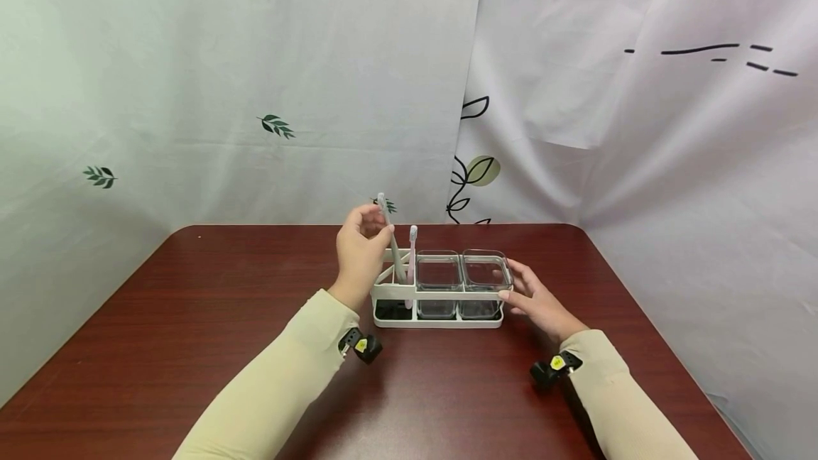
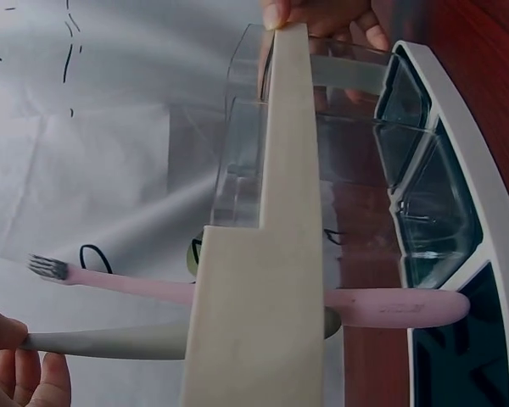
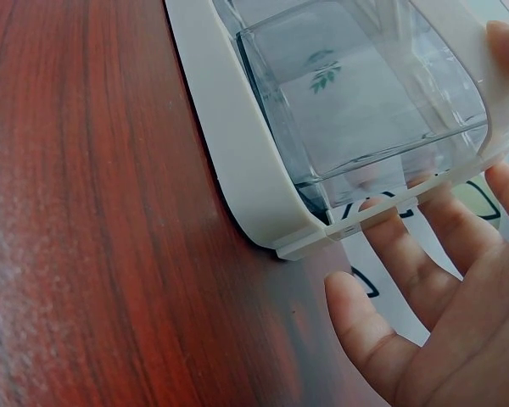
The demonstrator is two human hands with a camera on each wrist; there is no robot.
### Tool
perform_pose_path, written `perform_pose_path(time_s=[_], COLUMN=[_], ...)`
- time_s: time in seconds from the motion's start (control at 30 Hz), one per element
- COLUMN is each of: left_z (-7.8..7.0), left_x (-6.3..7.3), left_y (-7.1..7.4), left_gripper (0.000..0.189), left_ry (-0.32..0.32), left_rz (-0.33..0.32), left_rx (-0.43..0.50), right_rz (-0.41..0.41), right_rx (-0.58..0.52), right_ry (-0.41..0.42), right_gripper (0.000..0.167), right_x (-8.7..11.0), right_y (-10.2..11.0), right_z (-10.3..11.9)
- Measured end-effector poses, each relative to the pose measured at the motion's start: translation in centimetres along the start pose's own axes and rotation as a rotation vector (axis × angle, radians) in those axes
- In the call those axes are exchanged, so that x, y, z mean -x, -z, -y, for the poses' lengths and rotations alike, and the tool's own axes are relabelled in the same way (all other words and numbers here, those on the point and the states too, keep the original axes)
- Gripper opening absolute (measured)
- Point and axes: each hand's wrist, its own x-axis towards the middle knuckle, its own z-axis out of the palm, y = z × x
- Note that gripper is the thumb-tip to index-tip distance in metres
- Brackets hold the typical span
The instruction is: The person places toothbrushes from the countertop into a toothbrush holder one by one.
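Nearest, left of and in front of the rack (image 1: pixel 393 292), a pale left sleeve (image 1: pixel 275 382) reaches forward. Its left hand (image 1: pixel 361 253) is above the rack's left end, fingers clamped on the upper part of a grey brush (image 1: pixel 397 260). That brush leans within the rack's left compartment, its lower tip just past the upper rail and short of the base. Beside it, in the same compartment, a pink brush (image 2: pixel 399 308) stands head up, released, reaching down to the rack's base. Two clear cups, the left cup (image 1: pixel 438 272) and the right cup (image 1: pixel 488 274), sit in the rack's other places. At the rack's right end the right hand (image 1: pixel 538 304) lightly clasps the frame, thumb on the front rail, other fingers round the end, the smallest apart.

Cups and pink brush appear settled; only the grey brush seems unfinished, and whether it is entering or leaving cannot be told.

Under the rack, the bench (image 1: pixel 255 289) is dark red and wood-grained. Beyond the rack, and off to its right, hangs white cloth (image 1: pixel 358 55) printed with leaves and black line drawings.
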Motion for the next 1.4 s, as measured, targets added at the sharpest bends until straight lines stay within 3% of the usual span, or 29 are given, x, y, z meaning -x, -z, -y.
perform_pose_path(time_s=[0.9, 1.4], left_z=[2.1, 2.6], left_x=[1.6, 2.0], left_y=[-0.4, -0.3], left_gripper=[0.026, 0.018], left_ry=[0.065, 0.069], left_rz=[0.055, 0.073], left_rx=[-0.05, -0.174], right_rz=[0.007, 0.003], right_rx=[-0.001, -0.004], right_ry=[-0.009, -0.005], right_gripper=[0.068, 0.068], right_x=[0.0, 0.1], right_y=[0.1, 0.1], right_z=[0.0, 0.0])
